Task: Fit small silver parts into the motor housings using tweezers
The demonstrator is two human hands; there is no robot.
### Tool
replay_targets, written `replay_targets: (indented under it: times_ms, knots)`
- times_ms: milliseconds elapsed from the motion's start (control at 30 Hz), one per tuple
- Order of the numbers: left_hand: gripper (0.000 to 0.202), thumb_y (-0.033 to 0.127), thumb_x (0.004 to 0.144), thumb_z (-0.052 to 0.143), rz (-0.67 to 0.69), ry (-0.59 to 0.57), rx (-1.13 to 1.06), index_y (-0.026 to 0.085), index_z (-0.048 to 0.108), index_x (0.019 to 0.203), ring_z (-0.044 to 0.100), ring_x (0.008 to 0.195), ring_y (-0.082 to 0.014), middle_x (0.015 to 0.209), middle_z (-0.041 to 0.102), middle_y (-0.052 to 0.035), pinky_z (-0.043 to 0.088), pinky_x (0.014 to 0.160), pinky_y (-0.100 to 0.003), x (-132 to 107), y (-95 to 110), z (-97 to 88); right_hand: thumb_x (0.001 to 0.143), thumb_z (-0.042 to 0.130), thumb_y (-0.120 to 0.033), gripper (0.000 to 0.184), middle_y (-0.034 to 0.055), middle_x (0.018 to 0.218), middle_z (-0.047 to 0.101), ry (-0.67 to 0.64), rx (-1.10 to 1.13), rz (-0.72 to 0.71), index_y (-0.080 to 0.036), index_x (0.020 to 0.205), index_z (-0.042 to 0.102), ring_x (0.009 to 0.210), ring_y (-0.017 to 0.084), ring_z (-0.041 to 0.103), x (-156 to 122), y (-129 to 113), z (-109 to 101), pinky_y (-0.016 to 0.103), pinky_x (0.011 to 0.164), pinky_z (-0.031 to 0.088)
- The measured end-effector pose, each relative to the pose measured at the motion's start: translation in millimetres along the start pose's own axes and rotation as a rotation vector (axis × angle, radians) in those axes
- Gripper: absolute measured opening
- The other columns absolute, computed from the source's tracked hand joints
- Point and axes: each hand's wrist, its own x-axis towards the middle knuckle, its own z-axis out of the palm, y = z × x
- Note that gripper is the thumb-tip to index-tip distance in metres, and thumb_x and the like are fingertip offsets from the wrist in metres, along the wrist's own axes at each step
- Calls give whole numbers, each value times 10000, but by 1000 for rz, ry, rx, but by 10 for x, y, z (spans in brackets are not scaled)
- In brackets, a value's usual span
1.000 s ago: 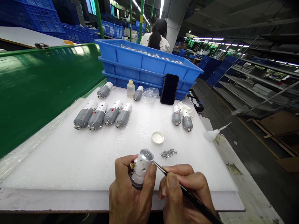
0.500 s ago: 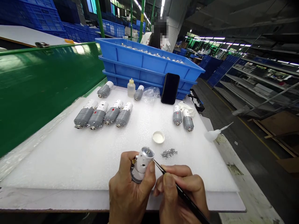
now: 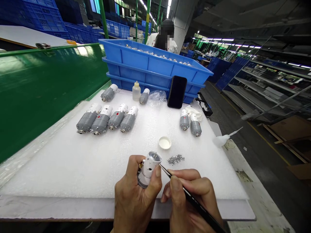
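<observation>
My left hand (image 3: 137,194) is closed around a white and grey spacecraft model (image 3: 147,168), its silver end tilted up; the fingers hide much of its lower part. Pinched in my right hand (image 3: 191,197) are black tweezers (image 3: 194,201), whose tips touch or nearly touch the model's white side near its upper rim. Whether the tips hold a small part is too fine to tell. Just beyond the hands lie a pile of small silver parts (image 3: 175,159) and a shallow round dish (image 3: 165,142) with whitish content, both on the white foam sheet (image 3: 73,165).
Several similar models (image 3: 101,119) lie at the left, two more models (image 3: 195,124) at the right. A small bottle (image 3: 136,91), a plastic bag (image 3: 157,97) and a phone (image 3: 177,92) stand before stacked blue bins (image 3: 155,69). A white dropper bottle (image 3: 222,140) lies right. A person (image 3: 165,35) is behind.
The model has tilted slightly to the right and shifted a little in my left hand's grip. My right hand and the tweezers have moved slightly, with the tips still at the model's upper side.
</observation>
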Motion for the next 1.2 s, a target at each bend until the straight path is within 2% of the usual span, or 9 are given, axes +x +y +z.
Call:
replay_targets:
  times_ms: [233,333,467,567,700,800,867,1033,1200]
  knots:
    - [202,440,894,630,-7,-23,-13,284,540,803,498,404,-125,507,549,106,407,424,-214,7,-3,8,904,690,-98,164,-17,851,737,35,-101,79,-225,815,635,502,66,612,74,-173,18,213,471,507]
    - [198,440,914,603,-20,-52,-28,277,540,820,516,463,-134,560,556,93,426,476,-232,9,-29,15,905,691,-96,166,-9,871,743,41,-100,97,-228,818,638,551,84,649,57,-199,34,226,501,520]
    - [267,485,943,567,-77,-128,-113,270,528,789,526,545,-141,614,543,75,433,536,-244,22,-44,0,881,685,-63,174,4,856,744,1,-84,52,-228,852,640,589,117,692,76,-157,-23,226,472,535]
    - [327,543,919,595,-246,-219,-334,259,537,767,540,548,-133,625,580,66,435,546,-237,43,16,-28,851,689,-39,183,8,824,747,-45,-85,-74,-216,866,645,519,110,665,136,-119,-110,213,402,512]
    - [417,617,894,586,-528,-403,-642,225,574,753,492,436,-94,586,644,31,363,444,-199,62,128,-86,843,670,-19,186,19,804,740,-22,-85,-149,-199,887,656,539,122,677,219,-110,-223,207,374,506]
    - [550,695,881,551,-658,-577,-768,188,625,681,452,390,-81,467,598,6,340,411,-169,55,140,-121,823,650,28,248,17,817,743,-84,-80,-176,-195,930,660,578,131,696,259,-127,-300,206,381,524]
    - [615,711,874,550,-740,-649,-843,166,650,607,437,367,-72,406,553,-2,337,398,-153,35,110,-127,815,651,37,263,17,831,746,-132,-87,-183,-194,940,657,601,138,715,274,-138,-343,206,387,534]
    - [646,663,879,580,-915,-711,-977,119,702,553,483,330,-46,389,548,-19,327,374,-111,-34,18,-98,837,676,-10,211,29,848,760,-147,-114,-175,-206,913,660,512,117,669,264,-148,-373,225,368,507]
    - [653,665,860,611,-964,-756,-1066,99,727,556,527,319,-48,422,609,-45,389,362,-101,-34,-34,-70,877,721,-113,140,8,838,734,-40,-83,10,-242,870,666,566,130,689,187,-246,-273,242,407,523]
